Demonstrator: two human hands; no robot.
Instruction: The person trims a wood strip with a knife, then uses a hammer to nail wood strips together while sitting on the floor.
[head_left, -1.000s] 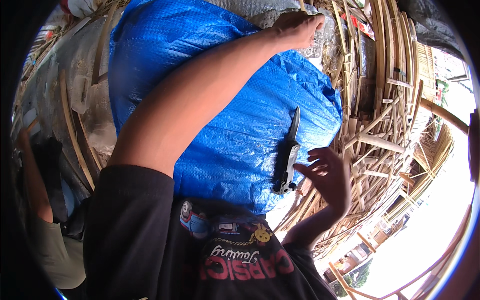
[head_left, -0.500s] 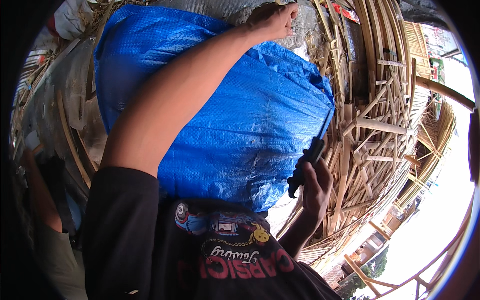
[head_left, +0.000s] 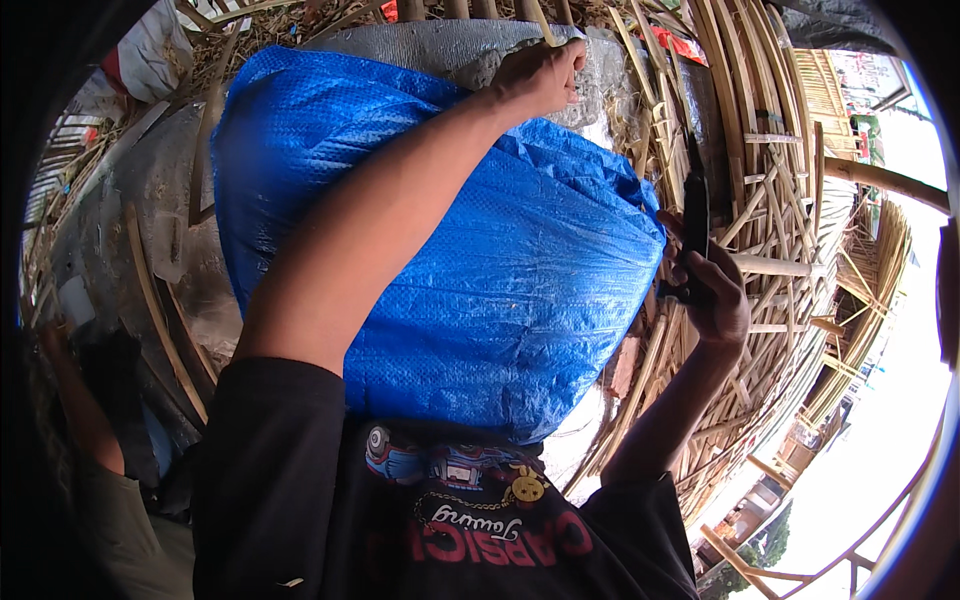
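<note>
A blue woven plastic sheet [head_left: 500,270] is spread over my lap. My left forearm crosses above it. At the sheet's far edge, my left hand [head_left: 540,78] is closed, with a thin pale bamboo strip [head_left: 545,28] sticking up from the fist. On the right, beside the sheet's right corner, my right hand [head_left: 718,300] grips a black-handled knife [head_left: 695,215]. Its narrow dark blade points away from me. The lower end of the handle is partly hidden by my fingers.
Split bamboo strips [head_left: 770,230] lie in a large tangled heap to the right. A grey silvery mat [head_left: 400,42] lies beyond the sheet. At the lower left another person's arm [head_left: 85,410] shows. White sacks [head_left: 150,55] stand at the far left.
My right hand has moved up and to the right with the knife, whose blade now points away from me. The sheet and my left hand sit slightly lower in the picture.
</note>
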